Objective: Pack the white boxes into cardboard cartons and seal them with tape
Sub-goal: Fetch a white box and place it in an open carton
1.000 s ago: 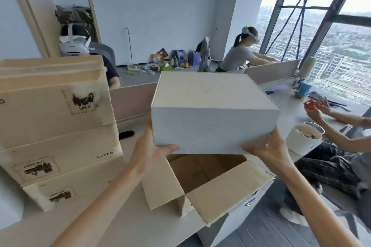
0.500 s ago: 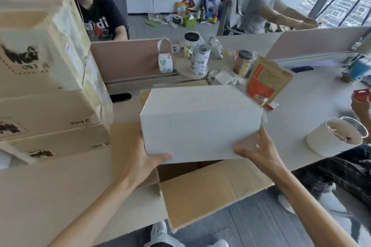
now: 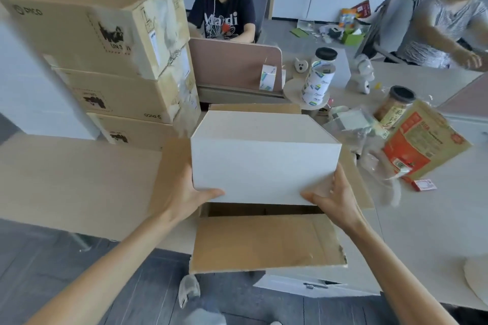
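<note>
The white box (image 3: 264, 166) is lower than half a second ago, over the open carton's (image 3: 264, 240) mouth. The left hand (image 3: 184, 192) clasps its seven o'clock corner and the right hand (image 3: 332, 198) its five o'clock corner, thumbs across the front. If it enters askew, it could jam against the walls.

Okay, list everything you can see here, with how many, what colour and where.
white box: one, white, held over the open carton
open carton: one, brown, on the desk under the box, flaps spread
stacked cartons: three, brown, left on the desk
desk: one, pale beige
divider panel: one, dusty pink, behind the cartons
printed rolls: one stack, white with green and blue, beyond the box
black-lidded jars: two, one amber, behind and right of the rolls
packet: one, orange-red, right
seated people: two, far side
left hand: one, gripping the box's lower left corner
right hand: one, gripping its lower right corner
</note>
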A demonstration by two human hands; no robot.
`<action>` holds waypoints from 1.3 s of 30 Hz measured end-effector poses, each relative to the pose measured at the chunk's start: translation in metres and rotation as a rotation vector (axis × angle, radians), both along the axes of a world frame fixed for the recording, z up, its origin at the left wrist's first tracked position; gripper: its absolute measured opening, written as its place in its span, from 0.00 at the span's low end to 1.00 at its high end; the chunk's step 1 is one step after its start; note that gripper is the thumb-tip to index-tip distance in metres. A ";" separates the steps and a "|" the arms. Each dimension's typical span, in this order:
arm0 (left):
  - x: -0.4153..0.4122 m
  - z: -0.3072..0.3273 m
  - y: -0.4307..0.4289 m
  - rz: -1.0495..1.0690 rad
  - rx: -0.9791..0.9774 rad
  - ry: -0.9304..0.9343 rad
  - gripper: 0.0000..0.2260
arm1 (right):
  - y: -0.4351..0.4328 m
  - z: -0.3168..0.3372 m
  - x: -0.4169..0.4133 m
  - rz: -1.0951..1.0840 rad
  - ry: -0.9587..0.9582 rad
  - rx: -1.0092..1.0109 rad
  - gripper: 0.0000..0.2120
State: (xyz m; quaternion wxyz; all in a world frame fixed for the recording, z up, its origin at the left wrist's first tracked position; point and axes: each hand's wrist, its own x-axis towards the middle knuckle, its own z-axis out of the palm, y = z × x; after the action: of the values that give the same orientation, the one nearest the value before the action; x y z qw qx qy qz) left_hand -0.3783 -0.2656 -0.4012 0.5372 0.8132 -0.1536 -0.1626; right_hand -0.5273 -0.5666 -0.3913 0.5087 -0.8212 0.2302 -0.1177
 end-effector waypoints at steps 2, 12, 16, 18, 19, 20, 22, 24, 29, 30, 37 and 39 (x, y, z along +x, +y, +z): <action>-0.008 -0.007 -0.005 0.032 -0.004 0.026 0.34 | -0.005 -0.005 0.003 -0.013 0.055 -0.032 0.40; 0.000 -0.055 0.002 -0.097 0.170 -0.005 0.40 | 0.000 -0.021 0.017 0.002 0.410 -0.218 0.39; 0.012 -0.061 0.013 -0.278 0.328 -0.173 0.31 | 0.006 -0.030 0.008 0.095 0.359 -0.312 0.34; 0.016 -0.063 0.014 -0.360 0.432 -0.283 0.23 | 0.014 -0.036 0.007 0.161 0.377 -0.416 0.26; 0.018 -0.066 0.015 -0.382 0.449 -0.302 0.20 | 0.017 -0.040 0.007 0.183 0.370 -0.494 0.21; 0.019 -0.068 0.016 -0.391 0.451 -0.302 0.19 | 0.019 -0.045 0.007 0.185 0.352 -0.550 0.16; 0.020 -0.073 0.018 -0.379 0.432 -0.330 0.18 | 0.021 -0.048 0.005 0.152 0.342 -0.564 0.09; 0.022 -0.076 0.018 -0.382 0.438 -0.361 0.18 | 0.024 -0.047 0.002 0.142 0.362 -0.566 0.09; 0.032 -0.075 0.023 -0.387 0.467 -0.429 0.20 | 0.040 -0.042 -0.007 0.185 0.423 -0.635 0.10; 0.035 -0.072 0.027 -0.368 0.466 -0.434 0.22 | 0.046 -0.041 -0.010 0.201 0.430 -0.640 0.10; 0.068 -0.060 0.068 0.064 0.421 0.008 0.35 | 0.056 -0.046 -0.024 0.156 0.308 -0.484 0.11; 0.074 -0.046 0.071 0.205 0.358 0.059 0.30 | 0.045 -0.046 -0.025 0.105 0.280 -0.511 0.10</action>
State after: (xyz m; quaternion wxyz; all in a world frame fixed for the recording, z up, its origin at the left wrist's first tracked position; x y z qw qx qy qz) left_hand -0.3040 -0.1950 -0.4467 0.4021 0.9019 -0.0228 -0.1557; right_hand -0.5524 -0.5216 -0.4376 0.2541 -0.9418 0.2182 -0.0310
